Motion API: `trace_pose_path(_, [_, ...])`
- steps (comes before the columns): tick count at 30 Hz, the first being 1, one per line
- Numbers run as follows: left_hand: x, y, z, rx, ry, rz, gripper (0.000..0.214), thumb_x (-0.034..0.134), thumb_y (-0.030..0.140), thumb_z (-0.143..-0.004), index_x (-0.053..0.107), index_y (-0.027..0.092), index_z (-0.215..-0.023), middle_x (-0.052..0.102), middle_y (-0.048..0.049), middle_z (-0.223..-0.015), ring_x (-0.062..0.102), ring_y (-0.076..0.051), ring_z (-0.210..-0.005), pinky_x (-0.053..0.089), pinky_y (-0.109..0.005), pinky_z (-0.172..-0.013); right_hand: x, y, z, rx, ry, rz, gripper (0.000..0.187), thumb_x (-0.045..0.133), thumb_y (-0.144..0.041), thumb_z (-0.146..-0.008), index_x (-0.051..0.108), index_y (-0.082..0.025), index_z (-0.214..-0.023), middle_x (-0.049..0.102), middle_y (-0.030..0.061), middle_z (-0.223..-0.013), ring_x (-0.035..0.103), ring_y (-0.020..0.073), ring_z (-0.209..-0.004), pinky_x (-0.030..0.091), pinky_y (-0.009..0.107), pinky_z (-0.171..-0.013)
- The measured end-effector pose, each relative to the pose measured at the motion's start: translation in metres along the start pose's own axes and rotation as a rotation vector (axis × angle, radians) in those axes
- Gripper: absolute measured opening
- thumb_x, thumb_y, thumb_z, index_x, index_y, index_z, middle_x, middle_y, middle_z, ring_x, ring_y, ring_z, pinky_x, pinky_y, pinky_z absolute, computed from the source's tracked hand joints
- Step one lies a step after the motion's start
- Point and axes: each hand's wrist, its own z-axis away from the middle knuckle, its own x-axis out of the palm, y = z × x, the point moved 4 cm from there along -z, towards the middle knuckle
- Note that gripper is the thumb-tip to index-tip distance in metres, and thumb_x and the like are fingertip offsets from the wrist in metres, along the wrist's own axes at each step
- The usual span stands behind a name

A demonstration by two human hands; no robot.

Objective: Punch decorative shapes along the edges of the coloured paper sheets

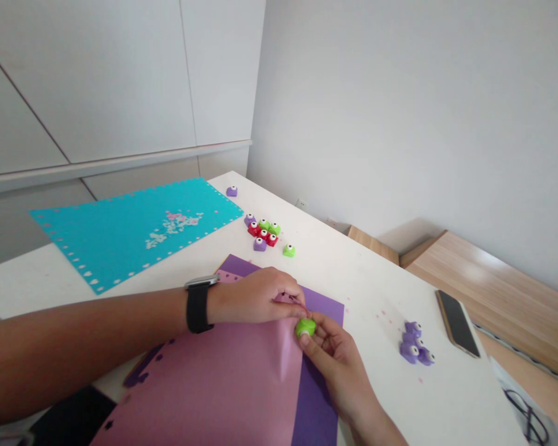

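Observation:
My right hand pinches a small green paper punch at the edge of a pink sheet of paper. My left hand, with a black watch on its wrist, is closed on the top corner of the same pink sheet, its fingertips touching the punch. The pink sheet lies over a purple sheet on the white table.
A teal sheet with punched edges and paper bits lies at the back left. A cluster of red, green and purple punches sits behind my hands. Three purple punches and a phone lie to the right. Glasses rest at the lower right.

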Motion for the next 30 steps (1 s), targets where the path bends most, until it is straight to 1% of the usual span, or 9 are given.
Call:
trace_pose_path(5, [0.000,0.001,0.001,-0.025,-0.003,0.000,0.024,0.066,0.040,-0.094,0.078,0.019,-0.094,0.076,-0.0030,-0.087,0.068,-0.016,-0.080,0.044,-0.023,-0.072,0.004,-0.004,0.001,-0.027,0.005,0.002,0.029,0.077,-0.039,-0.087,0.070,-0.024,-0.111,0.073,0.0044,-0.102,0.066,0.0198,-0.097,0.047,0.032,-0.091])
trace_pose_path(9, [0.001,0.000,0.002,-0.044,-0.008,0.025,0.028,0.064,0.043,-0.095,0.078,0.019,-0.095,0.077,-0.0040,-0.089,0.069,-0.017,-0.081,0.044,-0.025,-0.072,0.007,-0.007,0.001,-0.040,0.033,0.028,0.027,0.077,-0.039,-0.087,0.071,-0.024,-0.109,0.074,0.0036,-0.097,0.067,0.0203,-0.092,0.048,0.032,-0.088])
trace_pose_path(13, [0.001,0.000,0.001,-0.042,-0.001,0.024,0.029,0.063,0.044,-0.095,0.079,0.019,-0.095,0.077,-0.0043,-0.088,0.069,-0.017,-0.080,0.043,-0.025,-0.072,0.004,-0.006,0.000,-0.047,0.058,0.051,0.029,0.079,-0.040,-0.085,0.072,-0.024,-0.108,0.074,0.0040,-0.096,0.067,0.0211,-0.092,0.049,0.033,-0.087])
trace_pose_path(18, [0.000,-0.005,0.001,-0.039,0.040,-0.026,0.028,0.063,0.043,-0.095,0.078,0.019,-0.093,0.077,-0.0041,-0.088,0.068,-0.017,-0.081,0.042,-0.024,-0.071,-0.003,-0.001,-0.003,0.000,0.017,0.018,0.030,0.080,-0.037,-0.084,0.070,-0.023,-0.109,0.074,0.0040,-0.102,0.067,0.0189,-0.098,0.049,0.030,-0.091])
trace_pose_path(22, [0.001,-0.014,0.001,-0.053,0.040,-0.041,0.031,0.063,0.046,-0.095,0.078,0.019,-0.093,0.077,-0.0037,-0.088,0.068,-0.017,-0.080,0.040,-0.024,-0.070,-0.013,-0.002,-0.004,0.058,0.049,-0.041,0.036,0.083,-0.035,-0.082,0.069,-0.022,-0.112,0.075,0.0052,-0.103,0.069,0.0184,-0.094,0.052,0.032,-0.089])
trace_pose_path(24, [0.000,-0.018,0.002,-0.059,0.046,-0.065,0.033,0.062,0.047,-0.095,0.078,0.019,-0.091,0.076,-0.0033,-0.084,0.067,-0.017,-0.077,0.039,-0.024,-0.068,-0.020,-0.007,-0.005,0.081,0.102,-0.094,0.043,0.083,-0.036,-0.081,0.067,-0.021,-0.118,0.076,0.0071,-0.104,0.071,0.0203,-0.095,0.054,0.034,-0.089])
trace_pose_path(26, [-0.001,-0.021,0.002,-0.070,0.044,-0.088,0.035,0.062,0.048,-0.095,0.078,0.018,-0.087,0.074,-0.0026,-0.078,0.065,-0.017,-0.072,0.038,-0.024,-0.066,-0.031,-0.014,-0.006,0.090,0.169,-0.126,0.047,0.085,-0.036,-0.079,0.067,-0.021,-0.120,0.076,0.0086,-0.108,0.072,0.0225,-0.099,0.056,0.034,-0.088])
trace_pose_path(28, [-0.001,-0.025,0.002,-0.087,0.034,-0.100,0.034,0.063,0.048,-0.093,0.077,0.017,-0.085,0.072,-0.0020,-0.075,0.064,-0.016,-0.069,0.037,-0.024,-0.063,-0.044,-0.023,-0.008,0.073,0.223,-0.114,0.046,0.090,-0.032,-0.074,0.070,-0.020,-0.114,0.075,0.0087,-0.112,0.071,0.0244,-0.106,0.057,0.031,-0.086])
trace_pose_path(30, [-0.001,-0.027,0.002,-0.088,0.022,-0.106,0.032,0.064,0.046,-0.093,0.076,0.018,-0.088,0.073,-0.0022,-0.078,0.064,-0.017,-0.071,0.037,-0.024,-0.063,-0.057,-0.031,-0.014,0.048,0.261,-0.080,0.043,0.092,-0.028,-0.069,0.073,-0.018,-0.107,0.075,0.0079,-0.112,0.070,0.0255,-0.110,0.059,0.028,-0.084])
